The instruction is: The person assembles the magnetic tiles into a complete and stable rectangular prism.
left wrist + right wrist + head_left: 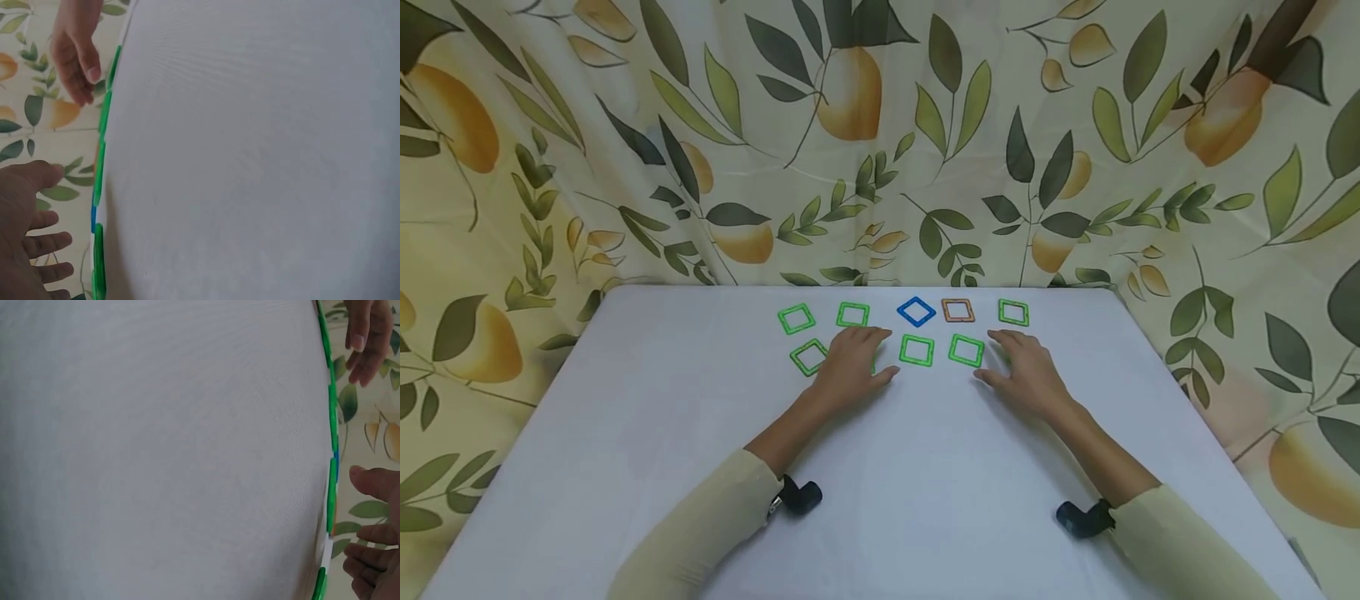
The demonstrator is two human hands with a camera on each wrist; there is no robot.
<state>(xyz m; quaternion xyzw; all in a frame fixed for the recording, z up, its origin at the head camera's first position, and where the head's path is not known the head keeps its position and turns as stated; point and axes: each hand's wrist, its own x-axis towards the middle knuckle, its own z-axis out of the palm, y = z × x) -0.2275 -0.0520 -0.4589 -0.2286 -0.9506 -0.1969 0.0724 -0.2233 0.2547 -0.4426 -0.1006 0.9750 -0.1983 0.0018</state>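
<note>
Both hands hover over a white table with fingers spread and nothing held. My left hand (850,367) is above the left group of flat, hollow square frames; it covers most of one green frame and the edge of another green frame (797,366). My right hand (1026,375) is just right of a green frame (951,347), its fingers apart from it. Between the hands lies another green frame (916,363). Behind them, a blue frame (927,319) is turned like a diamond beside an orange frame (959,321). The left wrist view shows the left palm (15,231) with fingers extended.
More green frames lie along the back row, one at the right (1013,324) and two at the left, including the leftmost (793,309). A leaf-and-fruit patterned curtain (895,192) hangs behind the white table (910,500). Each wrist carries a black device (801,496).
</note>
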